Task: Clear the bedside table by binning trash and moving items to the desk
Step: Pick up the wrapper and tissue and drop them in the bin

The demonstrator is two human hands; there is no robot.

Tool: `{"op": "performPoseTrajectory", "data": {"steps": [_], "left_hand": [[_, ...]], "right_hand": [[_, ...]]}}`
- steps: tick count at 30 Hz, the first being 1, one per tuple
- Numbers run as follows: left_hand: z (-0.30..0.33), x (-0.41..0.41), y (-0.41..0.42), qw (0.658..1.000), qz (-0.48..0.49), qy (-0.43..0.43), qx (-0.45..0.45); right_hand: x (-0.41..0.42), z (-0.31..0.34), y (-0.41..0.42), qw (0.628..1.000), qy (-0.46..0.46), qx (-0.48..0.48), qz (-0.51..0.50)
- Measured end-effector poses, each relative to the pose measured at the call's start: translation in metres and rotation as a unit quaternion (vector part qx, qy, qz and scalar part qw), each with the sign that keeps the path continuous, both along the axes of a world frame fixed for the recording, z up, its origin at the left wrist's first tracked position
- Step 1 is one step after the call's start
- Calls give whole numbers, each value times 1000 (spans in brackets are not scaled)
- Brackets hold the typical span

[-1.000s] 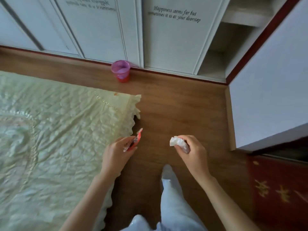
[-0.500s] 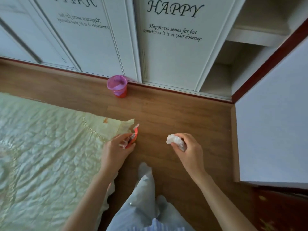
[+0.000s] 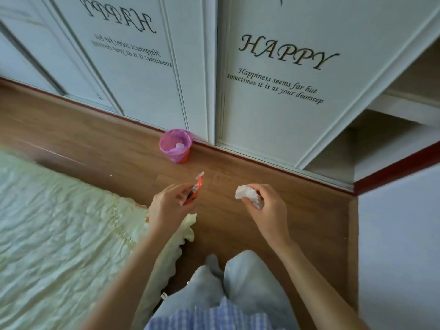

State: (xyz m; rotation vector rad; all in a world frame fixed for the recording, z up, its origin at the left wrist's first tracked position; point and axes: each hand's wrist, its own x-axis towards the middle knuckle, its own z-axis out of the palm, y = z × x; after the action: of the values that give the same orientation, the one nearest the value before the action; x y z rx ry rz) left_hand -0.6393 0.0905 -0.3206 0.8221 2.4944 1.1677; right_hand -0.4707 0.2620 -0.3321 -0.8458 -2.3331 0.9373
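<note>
My left hand [image 3: 166, 208] pinches a red snack wrapper [image 3: 195, 188] over the wooden floor, beside the bed corner. My right hand [image 3: 266, 208] is closed around a crumpled white tissue [image 3: 247, 195]. A small red bin with a pink liner [image 3: 175, 146] stands on the floor against the wardrobe, some way beyond both hands; something pale lies inside it. Neither the bedside table nor the desk is in view.
A bed with a pale green quilted cover [image 3: 59, 229] fills the left. White wardrobe doors [image 3: 273, 91] with black lettering line the far side. A white cabinet side [image 3: 400, 234] stands at the right. My legs [image 3: 228, 282] are on the floor strip between them.
The view has advanced toward the wardrobe and tilted up; the bin now lies closer, just ahead of my hands. Both hands still hold the wrapper and the tissue.
</note>
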Motion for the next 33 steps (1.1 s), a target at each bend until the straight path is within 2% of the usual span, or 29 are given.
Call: {"op": "performPoseTrajectory", "data": {"steps": [9, 19, 27, 33], "left_hand": [[-22, -103, 79, 995, 95, -16, -14], [-31, -195, 179, 974, 225, -8, -18], [-73, -261, 198, 944, 320, -76, -21], [-117, -348, 192, 934, 340, -104, -45]], "right_hand": [[-118, -12, 118, 997, -44, -13, 70], [-273, -25, 250, 978, -65, -23, 195], [-392, -58, 265, 953, -113, -28, 281], [-488, -100, 249, 946, -133, -49, 290]]}}
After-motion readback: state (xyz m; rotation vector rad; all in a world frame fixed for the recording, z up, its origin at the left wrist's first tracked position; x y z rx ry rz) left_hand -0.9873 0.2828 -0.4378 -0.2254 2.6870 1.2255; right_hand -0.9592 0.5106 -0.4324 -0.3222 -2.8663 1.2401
